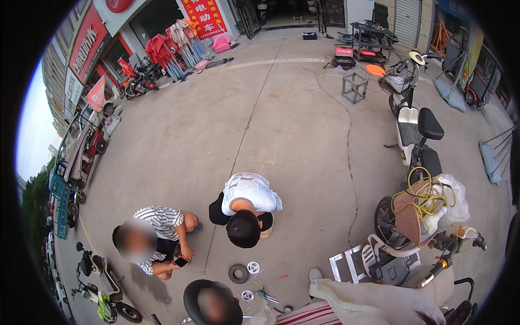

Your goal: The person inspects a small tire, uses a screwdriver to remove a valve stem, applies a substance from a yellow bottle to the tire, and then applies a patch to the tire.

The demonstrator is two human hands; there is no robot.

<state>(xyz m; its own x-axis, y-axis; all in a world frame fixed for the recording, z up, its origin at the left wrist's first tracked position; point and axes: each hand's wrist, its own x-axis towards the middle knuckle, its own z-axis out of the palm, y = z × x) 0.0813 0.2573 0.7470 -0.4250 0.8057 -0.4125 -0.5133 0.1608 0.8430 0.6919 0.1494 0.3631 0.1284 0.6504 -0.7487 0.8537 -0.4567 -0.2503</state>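
Neither my left hand nor my right hand shows. At the lower centre lie a small tyre (238, 273), a silver wheel rim (253, 267), a second rim (247, 296), a red-handled tool (283, 277) and metal tools (268, 296). A person in striped clothing (162, 222) crouches left of them with a phone (181, 262) in hand. Another person in a light blue top (249, 192) bends down, hands hidden. A dark rounded head covering (194, 298) shows at the bottom. Cream fabric (357, 303) and red-striped fabric (303, 317) fill the lower edge.
Scooters stand at right (411, 130) and lower left (103, 287). A basket with yellow hose (409, 214), a metal ladder-like frame (344, 265) and a cube frame (355, 86) are on the right. Parked carts (76, 173) line the left; a loaded rack (371, 40) stands near the shopfronts.
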